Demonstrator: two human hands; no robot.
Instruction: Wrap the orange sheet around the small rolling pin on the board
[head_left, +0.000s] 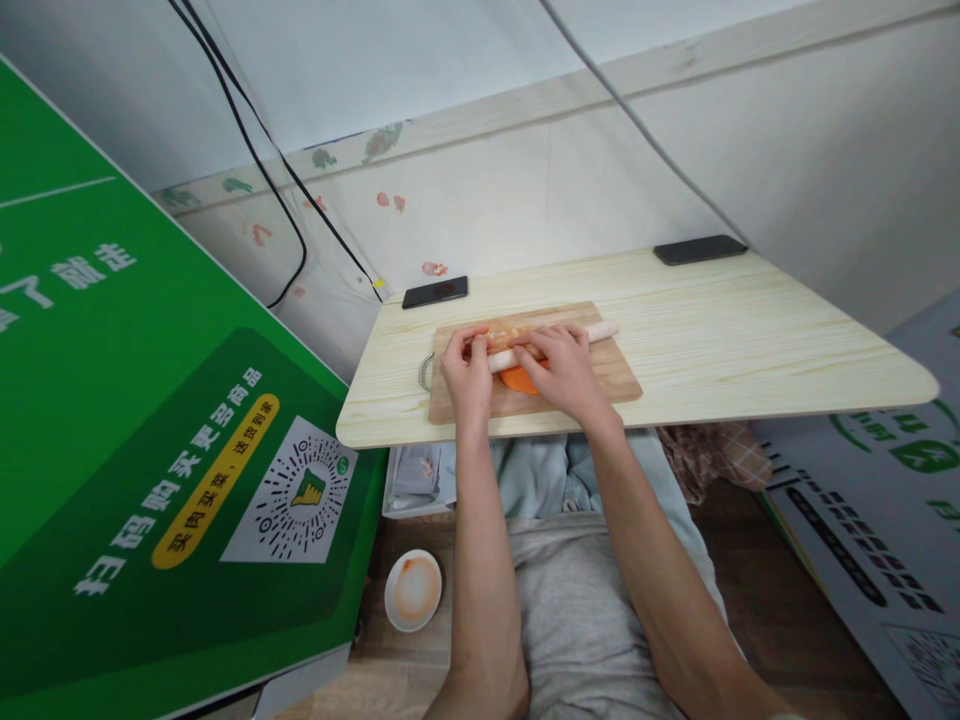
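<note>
A pale rolling pin [604, 330] lies slantwise across a wooden cutting board [619, 378], its right end sticking out past my right hand. My left hand [466, 368] has its fingers curled at the pin's left end. Over the middle of the pin, my right hand [559, 362] rests with bent fingers pressed onto it. A flat orange sheet that looks like dough [523, 379] shows below the pin. More orange material [510, 336] shows between my hands on the far side, partly hidden by the fingers.
The board sits on a light wood table [750, 340]. One dark phone [435, 292] is at the back left, another dark phone [701, 249] at the back right. Below stands a white bowl [413, 590] with orange residue. A green panel [187, 450] borders the left.
</note>
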